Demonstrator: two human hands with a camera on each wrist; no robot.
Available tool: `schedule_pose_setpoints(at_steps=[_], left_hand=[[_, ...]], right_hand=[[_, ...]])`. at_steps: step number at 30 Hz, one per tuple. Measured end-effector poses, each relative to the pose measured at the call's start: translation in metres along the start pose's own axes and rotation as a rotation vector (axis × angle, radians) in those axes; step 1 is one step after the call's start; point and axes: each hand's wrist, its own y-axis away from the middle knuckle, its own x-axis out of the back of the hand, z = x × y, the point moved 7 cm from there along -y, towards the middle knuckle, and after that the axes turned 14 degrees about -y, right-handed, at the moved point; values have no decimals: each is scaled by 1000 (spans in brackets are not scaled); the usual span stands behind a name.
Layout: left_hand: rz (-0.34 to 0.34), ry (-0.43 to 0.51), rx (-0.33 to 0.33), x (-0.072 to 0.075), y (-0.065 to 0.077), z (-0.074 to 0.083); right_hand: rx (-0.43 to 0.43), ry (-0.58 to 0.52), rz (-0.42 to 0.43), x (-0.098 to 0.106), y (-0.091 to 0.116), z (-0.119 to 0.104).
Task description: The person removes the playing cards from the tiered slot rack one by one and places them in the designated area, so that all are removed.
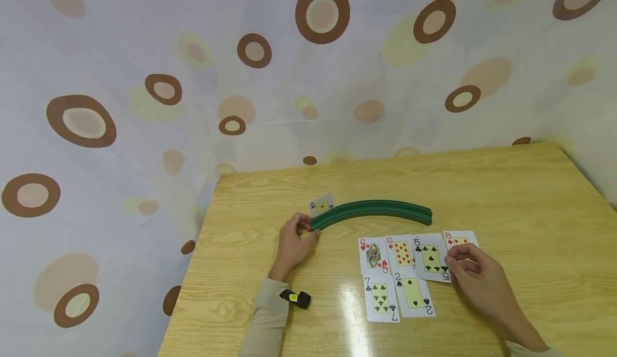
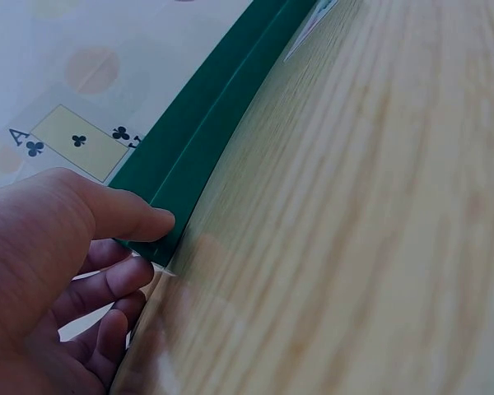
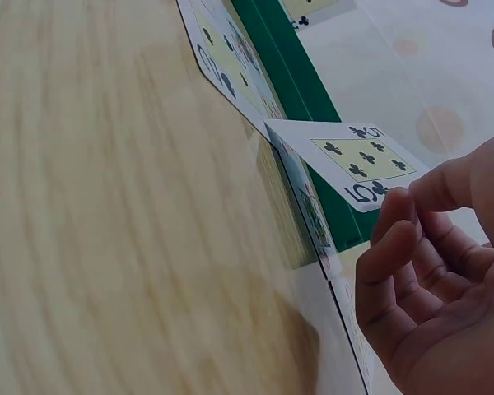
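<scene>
My right hand (image 1: 484, 279) pinches the five of clubs (image 1: 429, 258) by a corner between thumb and fingers. In the right wrist view that five of clubs (image 3: 366, 160) is tilted up off the table. My left hand (image 1: 293, 245) holds the left end of a curved green card holder (image 1: 376, 207), its thumb (image 2: 152, 218) lying on top. An ace of clubs (image 1: 322, 205) stands in the holder near that end. Below the holder lie the queen of hearts (image 1: 373, 255) and ten of diamonds (image 1: 401, 252), with the eight of diamonds (image 1: 458, 237) partly behind my right hand.
Nearer to me on the wooden table (image 1: 231, 250) lie the seven of clubs (image 1: 381, 298) and two of spades (image 1: 413, 295), face up. A patterned cloth (image 1: 270, 95) hangs behind the table. A black wrist strap (image 1: 299, 297) is on the left sleeve.
</scene>
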Motion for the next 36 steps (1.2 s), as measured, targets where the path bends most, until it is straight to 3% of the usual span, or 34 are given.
schedule_pose_setpoints(at_steps=[14,19,27,36], left_hand=[[4,-1,-10,0,1,-1],[-3,-8,-15,-1,0,-1],[4,-11,-15,2,1,2],[9,-15,-24,1,1,2]], right_hand=[[-24,91,-35,16,11,11],[-70,146,-48,21,13,15],[-176,107,-116,20,21,26],[-215,101,-136,20,31,31]])
